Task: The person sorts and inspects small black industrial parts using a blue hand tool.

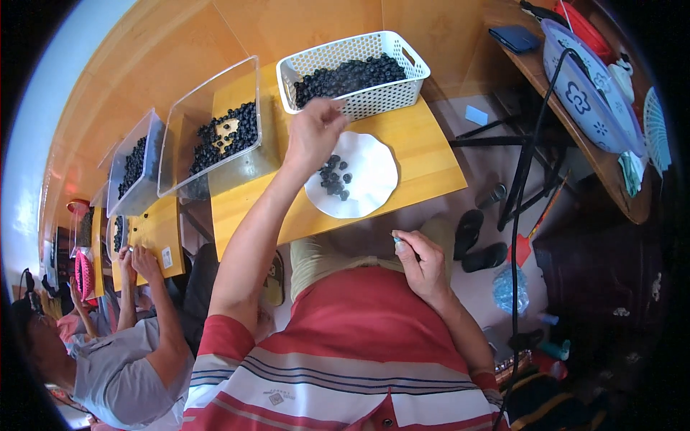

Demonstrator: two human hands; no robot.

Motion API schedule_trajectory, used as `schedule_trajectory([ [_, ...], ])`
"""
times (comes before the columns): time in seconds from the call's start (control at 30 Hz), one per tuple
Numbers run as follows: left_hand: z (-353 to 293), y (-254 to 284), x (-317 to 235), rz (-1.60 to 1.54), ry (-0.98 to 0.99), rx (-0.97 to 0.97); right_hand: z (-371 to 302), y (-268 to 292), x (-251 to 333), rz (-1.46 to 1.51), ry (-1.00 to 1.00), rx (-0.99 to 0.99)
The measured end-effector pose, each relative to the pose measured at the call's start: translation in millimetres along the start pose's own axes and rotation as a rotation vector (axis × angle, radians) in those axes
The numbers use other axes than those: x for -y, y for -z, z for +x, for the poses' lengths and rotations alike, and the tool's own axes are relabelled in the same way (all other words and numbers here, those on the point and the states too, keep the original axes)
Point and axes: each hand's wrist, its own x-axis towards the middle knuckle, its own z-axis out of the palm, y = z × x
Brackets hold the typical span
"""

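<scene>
My left hand (314, 135) reaches over the table between a white perforated plastic basket (387, 95) and a white plate with a wavy rim (374, 172). Its fingers are bent and smeared by motion, so their grip cannot be made out. The basket is heaped with small, dark, roundish pieces (352, 75). Several similar dark pieces (333, 177) lie on the plate's left part. Low in front of my body, near the table's front edge, my right hand (424, 266) pinches a small bluish thing (394, 238) between thumb and fingers; most of it is hidden.
A clear plastic bin (262, 154) with dark pieces stands left on the wooden table (431, 158). Farther left, a person in grey (129, 359) works at another table with a similar bin (147, 176). At right, a side table holds a flowered basin (586, 93); a black cable (519, 215) hangs down.
</scene>
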Motion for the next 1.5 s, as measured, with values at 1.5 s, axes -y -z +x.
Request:
schedule_trajectory([
  [1.5,-147,-11,8,-1.378,0.562,0.26,16,-7,6,0.068,-0.029,-0.015],
])
